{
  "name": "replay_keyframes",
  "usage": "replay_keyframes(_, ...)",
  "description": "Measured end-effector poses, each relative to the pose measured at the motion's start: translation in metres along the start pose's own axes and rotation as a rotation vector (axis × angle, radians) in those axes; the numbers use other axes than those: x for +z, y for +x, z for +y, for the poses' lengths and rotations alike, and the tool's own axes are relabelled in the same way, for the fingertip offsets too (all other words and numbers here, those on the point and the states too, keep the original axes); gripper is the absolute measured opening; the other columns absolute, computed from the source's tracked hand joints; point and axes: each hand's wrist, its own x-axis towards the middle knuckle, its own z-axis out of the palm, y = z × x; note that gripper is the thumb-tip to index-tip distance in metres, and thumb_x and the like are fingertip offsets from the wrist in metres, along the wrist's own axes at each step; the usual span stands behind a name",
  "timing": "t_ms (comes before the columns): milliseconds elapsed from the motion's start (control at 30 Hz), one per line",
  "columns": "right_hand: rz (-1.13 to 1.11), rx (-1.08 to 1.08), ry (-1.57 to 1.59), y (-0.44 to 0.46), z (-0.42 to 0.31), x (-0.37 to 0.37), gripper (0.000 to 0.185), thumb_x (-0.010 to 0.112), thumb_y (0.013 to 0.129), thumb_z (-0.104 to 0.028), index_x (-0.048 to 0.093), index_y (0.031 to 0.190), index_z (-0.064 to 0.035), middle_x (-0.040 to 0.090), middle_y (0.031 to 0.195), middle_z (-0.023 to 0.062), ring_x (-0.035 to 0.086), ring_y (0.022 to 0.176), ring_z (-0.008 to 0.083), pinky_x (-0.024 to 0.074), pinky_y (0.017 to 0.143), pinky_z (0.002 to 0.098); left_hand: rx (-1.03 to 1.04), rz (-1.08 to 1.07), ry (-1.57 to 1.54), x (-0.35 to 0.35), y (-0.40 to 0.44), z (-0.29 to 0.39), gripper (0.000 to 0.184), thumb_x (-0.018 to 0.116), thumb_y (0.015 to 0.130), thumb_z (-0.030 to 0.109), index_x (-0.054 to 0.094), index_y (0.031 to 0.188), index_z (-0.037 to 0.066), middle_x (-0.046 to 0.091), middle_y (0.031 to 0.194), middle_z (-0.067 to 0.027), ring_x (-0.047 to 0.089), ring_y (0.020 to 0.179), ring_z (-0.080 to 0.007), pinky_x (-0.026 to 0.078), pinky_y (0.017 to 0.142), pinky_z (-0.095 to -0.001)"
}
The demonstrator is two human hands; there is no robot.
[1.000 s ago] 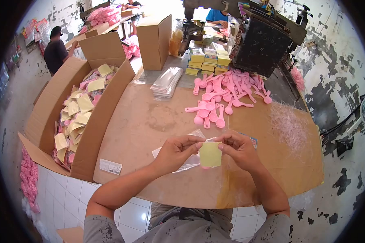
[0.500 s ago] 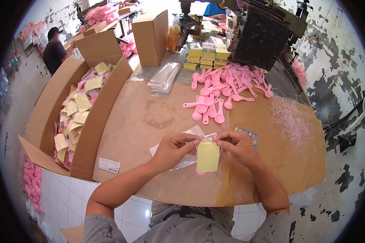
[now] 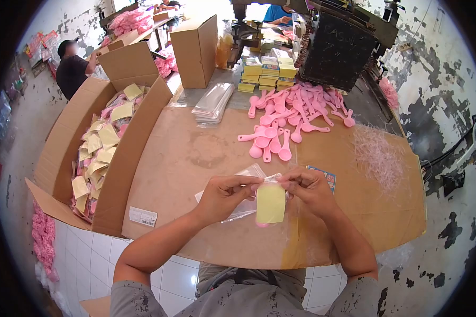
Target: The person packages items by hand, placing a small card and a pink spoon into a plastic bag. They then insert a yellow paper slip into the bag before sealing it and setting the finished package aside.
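Note:
A clear plastic bag with a pale yellow card and something pink inside hangs between my hands near the table's front edge. My left hand pinches the bag's top left corner. At the top right corner, the thumb and fingers of my right hand are closed on the same bag. Flat clear bags lie under and beside my left hand. A blue printed card lies behind my right hand. Farther back is a pile of pink scoops.
On the left, an open carton holds many bagged cards. Clear bags and card stacks stand at the back, by a black machine. Plastic shreds lie right. A person is at the far left.
The yellow card, first held up with its top between my fingertips, now hangs lower with the bag's top pinched above it. The person at the far left has shifted an arm.

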Motion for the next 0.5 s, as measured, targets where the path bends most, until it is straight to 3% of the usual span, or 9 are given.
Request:
replay_keyframes(167, -0.014, -0.096, -0.134, 0.001, 0.002, -0.006, 0.018, 0.068, 0.099, -0.003, 0.077, 0.114, -0.0003, 0.071, 0.112, 0.0047, 0.065, 0.092, 0.0076, 0.0535, 0.076, 0.0237, 0.026, -0.027, -0.052, -0.002, 0.0, 0.003, 0.025, 0.066, 0.104, 0.009, 0.072, 0.123, -0.005, 0.077, 0.112, -0.012, 0.073, 0.092, -0.0122, 0.062, 0.082, -0.029)
replay_keyframes(267, -0.018, -0.124, -0.183, -0.002, -0.005, -0.005, 0.016, 0.068, 0.099, -0.005, 0.078, 0.111, -0.0007, 0.07, 0.112, 0.0052, 0.065, 0.092, 0.008, 0.0532, 0.076, 0.0237, -0.086, 0.014, -0.256, -0.002, 0.0, 0.007, 0.026, 0.066, 0.104, 0.01, 0.071, 0.123, -0.006, 0.076, 0.114, -0.0128, 0.073, 0.093, -0.0135, 0.063, 0.085, -0.0313)
replay_keyframes(433, -0.032, -0.093, -0.31, -0.001, -0.011, -0.003, 0.016, 0.071, 0.097, -0.005, 0.078, 0.111, -0.0003, 0.071, 0.112, 0.0047, 0.066, 0.091, 0.0087, 0.0543, 0.076, 0.0237, -0.109, -0.012, -0.124, 0.001, 0.001, 0.005, 0.029, 0.066, 0.104, 0.011, 0.069, 0.126, -0.006, 0.075, 0.119, -0.013, 0.073, 0.096, -0.0134, 0.063, 0.085, -0.0302)
replay_keyframes(500, -0.018, -0.081, -0.211, 0.0, -0.003, -0.004, 0.016, 0.072, 0.096, -0.003, 0.078, 0.111, 0.0002, 0.071, 0.111, 0.0046, 0.067, 0.093, 0.0091, 0.0552, 0.078, 0.024, -0.113, -0.038, -0.077, 0.002, 0.002, 0.007, 0.03, 0.067, 0.104, 0.012, 0.069, 0.128, -0.006, 0.075, 0.119, -0.0129, 0.073, 0.097, -0.0126, 0.063, 0.085, -0.0289)
